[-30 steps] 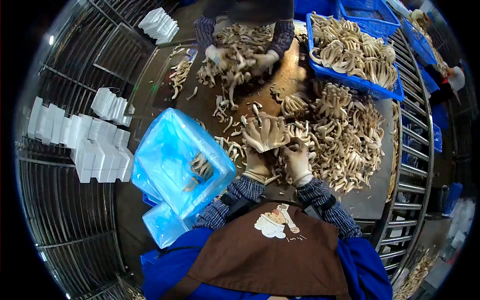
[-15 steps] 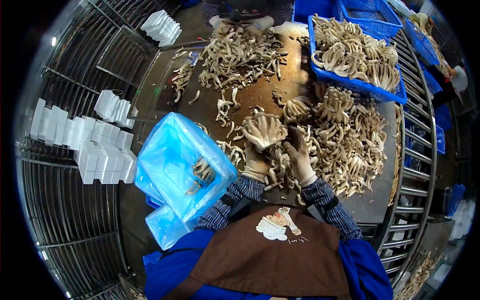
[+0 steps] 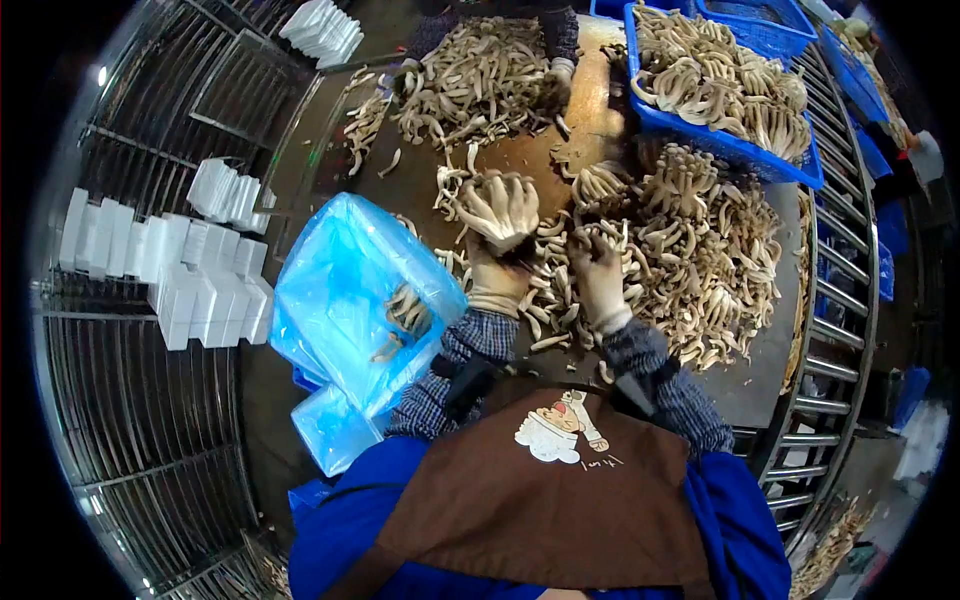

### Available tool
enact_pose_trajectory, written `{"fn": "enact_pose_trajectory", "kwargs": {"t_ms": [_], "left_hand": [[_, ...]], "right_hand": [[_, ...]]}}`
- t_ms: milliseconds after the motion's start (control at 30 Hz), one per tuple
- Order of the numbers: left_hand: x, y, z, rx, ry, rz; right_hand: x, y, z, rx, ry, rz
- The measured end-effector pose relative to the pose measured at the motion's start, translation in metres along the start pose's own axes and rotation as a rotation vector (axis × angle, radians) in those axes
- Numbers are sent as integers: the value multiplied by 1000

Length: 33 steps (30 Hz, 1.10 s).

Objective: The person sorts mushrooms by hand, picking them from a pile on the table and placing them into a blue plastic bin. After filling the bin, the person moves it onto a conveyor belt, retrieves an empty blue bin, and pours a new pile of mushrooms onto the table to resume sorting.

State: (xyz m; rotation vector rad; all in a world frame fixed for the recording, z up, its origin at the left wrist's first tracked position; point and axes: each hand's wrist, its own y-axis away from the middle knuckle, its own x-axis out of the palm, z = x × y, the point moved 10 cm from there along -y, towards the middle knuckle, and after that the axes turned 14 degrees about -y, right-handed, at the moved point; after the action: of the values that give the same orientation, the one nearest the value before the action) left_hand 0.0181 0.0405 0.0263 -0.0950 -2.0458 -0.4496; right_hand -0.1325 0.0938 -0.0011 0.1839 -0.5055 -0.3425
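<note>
My gloved left hand (image 3: 493, 280) holds up a pale cluster of mushrooms (image 3: 497, 208), its caps fanned out above my fingers. My gloved right hand (image 3: 598, 275) rests fingers-down on the big loose heap of mushrooms (image 3: 690, 260) that covers the right half of the metal table (image 3: 420, 195); whether it grips any of them is hidden. To the left of my left arm stands a crate lined with a blue plastic bag (image 3: 350, 300), with a few mushrooms lying inside.
Across the table another person's gloved hands (image 3: 560, 70) work a second mushroom pile (image 3: 475, 85). A blue crate (image 3: 730, 90) full of mushrooms sits at the back right. Stacks of white trays (image 3: 170, 270) lie on the wire rack at left. Roller rails (image 3: 835, 300) run along the right.
My left hand has shifted left and slightly away with the cluster. My right hand has moved from beside the cluster onto the heap. The other person's hands have pulled back over the far pile.
</note>
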Motion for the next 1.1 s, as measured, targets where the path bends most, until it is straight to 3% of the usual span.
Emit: {"fn": "enact_pose_trajectory", "kwargs": {"t_ms": [33, 100, 167, 267, 300, 367, 433, 500, 533, 567, 600, 700, 767, 800, 833, 900, 933, 967, 1033, 1067, 1100], "left_hand": [[-1, -1, -13, 60, 43, -7], [-12, 3, -34, 89, 4, 1], [-27, 12, -46, 104, 8, -8], [-30, 31, -64, 120, 52, 50], [-41, 42, -68, 123, 35, -13], [-45, 53, -82, 142, 24, -2], [-24, 63, -99, 242, 51, 34], [-34, 65, -101, 214, 51, 46], [-16, 70, -95, 61, 661, 173], [-10, 71, -98, 13, 854, 216], [-3, 74, -101, -45, 1055, 253], [7, 77, -106, -190, 1559, 333], [17, 79, -112, -211, 1723, 361], [11, 74, -109, -225, 1718, 366], [12, 70, -105, -234, 1746, 363], [12, 61, -97, -250, 1803, 355], [21, 58, -93, -436, 2344, 306], [30, 56, -93, -653, 2869, 229], [40, 52, -74, -880, 2524, 191], [38, 46, -70, -835, 2519, 177], [13, 39, -71, -911, 3030, 224]], "right_hand": [[-22, -26, -36, 130, 228, 64], [0, -36, -4, -48, 610, 111], [1, -39, -8, -99, 1228, 2], [54, 12, -17, -537, 1342, 463], [57, 24, -72, -372, 1598, 741], [70, 89, -129, -645, 1206, 1220], [90, 137, -163, -834, 1293, 1544], [95, 134, -197, -408, 1379, 1607], [95, 133, -198, -446, 1269, 1620], [98, 124, -197, -487, 1161, 1628], [78, 88, -229, -39, 1366, 1464], [68, 3, -199, -194, 1743, 1280], [71, -56, -132, -241, 1719, 882], [96, -45, -81, -672, 2014, 806], [102, -66, -62, -533, 2001, 760], [93, -76, -14, -314, 1436, 616], [75, -79, -6, -327, 1240, 476], [87, -57, 18, -92, 1020, 366], [100, -28, 14, 55, 453, 461], [114, -8, 20, 48, 267, 507], [128, 12, 29, 45, 81, 546]]}}
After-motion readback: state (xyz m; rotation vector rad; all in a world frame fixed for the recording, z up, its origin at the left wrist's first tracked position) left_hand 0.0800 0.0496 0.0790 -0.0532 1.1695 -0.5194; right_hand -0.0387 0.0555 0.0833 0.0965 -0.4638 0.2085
